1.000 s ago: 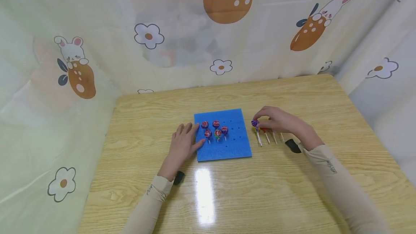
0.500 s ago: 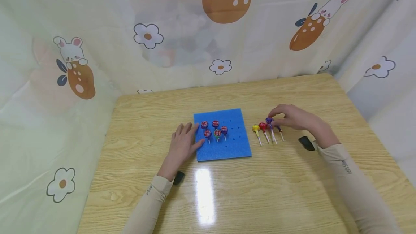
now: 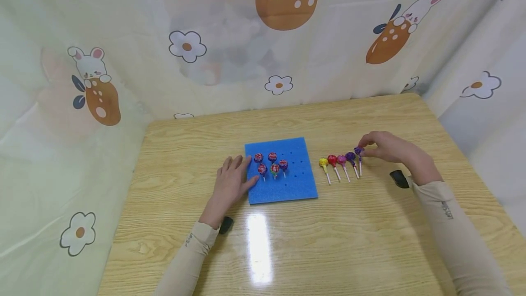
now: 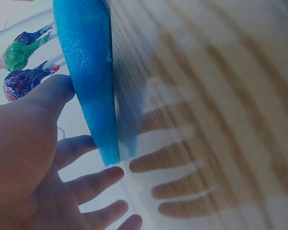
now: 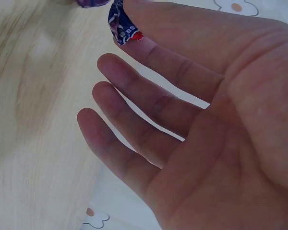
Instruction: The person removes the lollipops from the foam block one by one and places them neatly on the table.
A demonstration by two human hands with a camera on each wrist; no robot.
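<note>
My right hand [image 3: 384, 147] pinches the head of a purple lollipop [image 3: 359, 150] between thumb and index finger; its white stick points toward me. In the right wrist view the dark wrapper [image 5: 121, 26] shows at the fingertips, the other fingers held apart. Left of it, a yellow lollipop [image 3: 323, 162], a red one [image 3: 332, 160], a pink one [image 3: 342, 161] and a dark purple one [image 3: 350, 156] lie in a row. My left hand [image 3: 232, 181] spreads its fingers at the left edge of a blue foam board [image 3: 302, 191], thumb touching it.
Several wrapped lollipops [image 3: 275, 169] stand in the board's left and middle part, with small holes to their right. All this is on a wooden table [image 3: 185, 150], backed by a printed curtain [image 3: 230, 72]. A bright reflection lies in front of the board.
My right hand has moved right along the row with the purple lollipop, from above the yellow one to the row's right end. The left hand and board have stayed put.
</note>
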